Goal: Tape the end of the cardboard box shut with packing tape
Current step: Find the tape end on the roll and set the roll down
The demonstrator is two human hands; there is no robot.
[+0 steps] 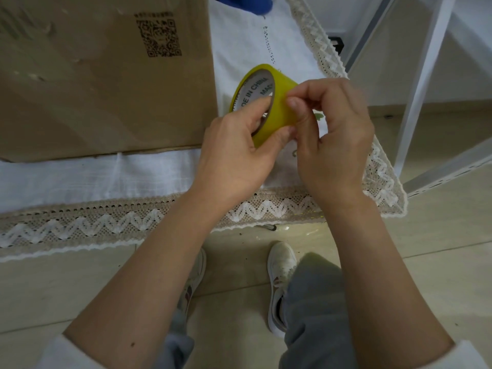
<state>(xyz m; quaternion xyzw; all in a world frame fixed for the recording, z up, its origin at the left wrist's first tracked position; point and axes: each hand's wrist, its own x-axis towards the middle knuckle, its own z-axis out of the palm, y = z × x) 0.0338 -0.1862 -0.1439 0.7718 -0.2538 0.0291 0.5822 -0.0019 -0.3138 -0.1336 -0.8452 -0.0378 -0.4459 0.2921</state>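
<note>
A yellow roll of packing tape (277,89) is held up above the table's near right corner. My left hand (237,153) grips it, thumb hooked through the white core and fingers under the outer face. My right hand (335,134) touches the roll's outer surface, thumb and forefinger pinched together on the tape. A large brown cardboard box (101,83) with a printed QR code lies flat on the table to the left of the roll, its near edge facing me. Both hands are to the right of the box, apart from it.
A white tablecloth (106,177) with a lace zigzag border covers the table. A white metal rack frame (423,83) stands at the right. Something blue (247,4) shows at the table's far edge. Below are the tiled floor and my feet in white shoes (279,283).
</note>
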